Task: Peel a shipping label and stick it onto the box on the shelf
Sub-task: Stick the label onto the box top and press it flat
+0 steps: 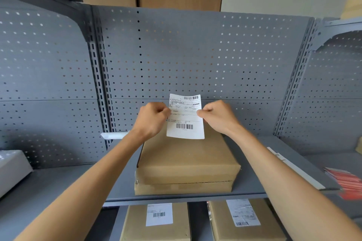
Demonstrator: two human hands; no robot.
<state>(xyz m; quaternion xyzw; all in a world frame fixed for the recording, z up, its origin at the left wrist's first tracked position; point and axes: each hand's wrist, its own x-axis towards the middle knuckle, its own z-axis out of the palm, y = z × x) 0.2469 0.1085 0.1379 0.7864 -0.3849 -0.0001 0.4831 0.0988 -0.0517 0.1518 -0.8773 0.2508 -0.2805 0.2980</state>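
Both hands up here, left hand [152,118] and right hand [217,116] each with fingers pinched on a side edge of the shipping label [185,116], held upright just above the back of the plain box [186,159] on the grey shelf [252,164].

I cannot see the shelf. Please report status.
Left hand and right hand pinch white shipping label. Brown cardboard box unlabelled. Nothing blocks it.

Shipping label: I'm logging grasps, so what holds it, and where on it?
Both hands pinch the shipping label: left hand on its left edge, right hand on its right edge, above the cardboard box.
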